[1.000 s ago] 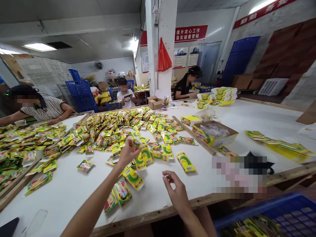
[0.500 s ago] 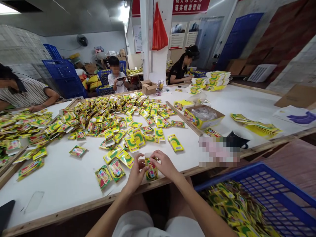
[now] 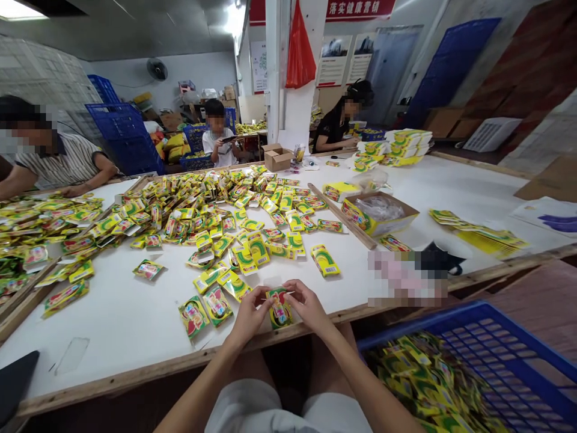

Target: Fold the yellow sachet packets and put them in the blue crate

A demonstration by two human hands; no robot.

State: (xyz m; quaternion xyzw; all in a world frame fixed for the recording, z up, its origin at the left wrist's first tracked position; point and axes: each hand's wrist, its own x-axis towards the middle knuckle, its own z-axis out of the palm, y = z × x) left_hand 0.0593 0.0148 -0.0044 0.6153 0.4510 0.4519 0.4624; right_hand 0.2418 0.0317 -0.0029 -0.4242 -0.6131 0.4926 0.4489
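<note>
Between my hands, at the table's near edge, a small yellow-green printed packet (image 3: 280, 310) stands with its colourful front towards me and a clear or whitish flap at its top. My left hand (image 3: 252, 310) pinches its left upper edge with thumb and fingers. On the other side my right hand (image 3: 306, 305) is closed on the upper right edge. Two similar packets with red fruit prints, a left one (image 3: 194, 317) and a right one (image 3: 217, 305), lie just left of my left hand. A yellow packet (image 3: 324, 260) lies beyond my right hand.
A large heap of packets (image 3: 198, 198) covers the table's middle and left. A wooden strip (image 3: 342, 216) and an open carton (image 3: 396, 224) lie to the right. A blue crate (image 3: 509, 343) of packets stands at lower right. Several people sit around the table.
My fingers have shifted from the packet's top flap to its upper sides, and its front shows more fully. The whole view has moved slightly.
</note>
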